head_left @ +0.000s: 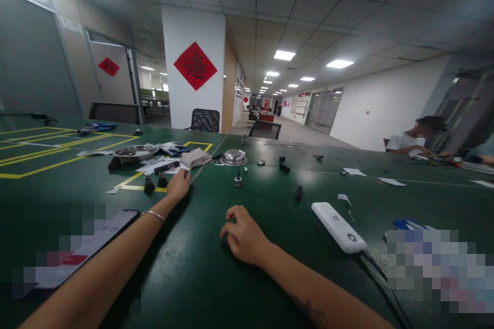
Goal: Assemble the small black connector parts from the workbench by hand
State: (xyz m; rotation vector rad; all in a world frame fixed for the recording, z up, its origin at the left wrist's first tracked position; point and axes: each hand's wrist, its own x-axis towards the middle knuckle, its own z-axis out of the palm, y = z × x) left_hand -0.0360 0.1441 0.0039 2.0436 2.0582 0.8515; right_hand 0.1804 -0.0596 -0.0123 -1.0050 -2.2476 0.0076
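Observation:
My left hand (178, 186) reaches forward over the green table with its fingers closed. A thin pale line runs from its fingertips toward a dark handle-like piece (217, 156); whether the hand grips a thin rod there, I cannot tell. Close to that hand lie a black-handled tool (166, 167) on papers, a crumpled light cloth (195, 158) and two small dark knobs, one of them a dark knob (148, 184). Loosely curled, my right hand (245, 236) rests near the table's middle, fingers apart and holding nothing. Beyond it are a small metal part (238, 180) and a shiny metal dome (233, 157).
A steel bowl (137, 152) and gloves (172, 148) lie at the left back. On the right sit a white power bank (338, 227) with a cable and a small black block (299, 193). A phone (88, 249) lies under my left forearm. Another person (409, 141) sits far right.

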